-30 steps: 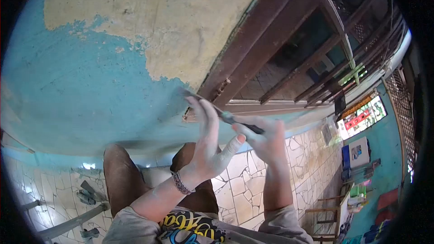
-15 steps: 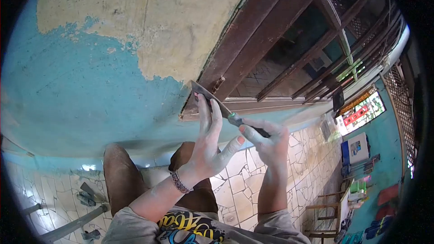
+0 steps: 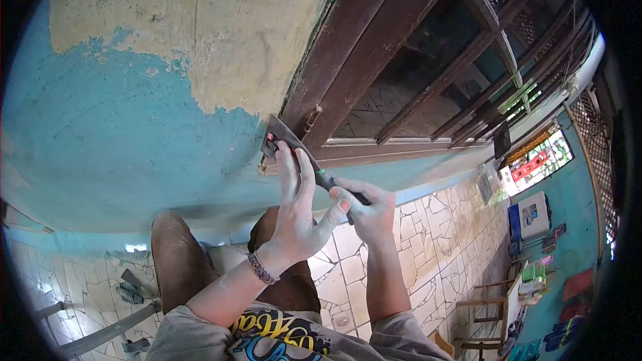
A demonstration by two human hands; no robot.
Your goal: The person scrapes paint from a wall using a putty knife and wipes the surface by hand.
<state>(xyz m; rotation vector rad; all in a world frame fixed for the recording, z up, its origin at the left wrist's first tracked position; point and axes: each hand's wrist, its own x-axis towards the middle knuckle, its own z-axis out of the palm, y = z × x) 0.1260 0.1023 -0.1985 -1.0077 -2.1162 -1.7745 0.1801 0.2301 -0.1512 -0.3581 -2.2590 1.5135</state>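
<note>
My right hand is wrapped round the dark handle of a scraper. Its wide metal blade lies at the wall, beside the lower corner of the brown wooden window frame. The stretched fingers of my left hand rest on the blade, and the thumb points toward the right hand. Pale dust coats both hands. On the wall, blue paint borders a bare yellowish patch with a ragged edge. How firmly the blade touches the wall is hard to see.
Below are my knees and a floor of broken tiles. At the lower left lie another flat-bladed tool and grey bars. A wooden chair and a white-and-blue box stand to the right. Window bars extend rightward.
My right hand and the scraper handle have swung left, so the scraper stands steeper. My left fingers have stayed on the blade. The whole view has shifted slightly.
</note>
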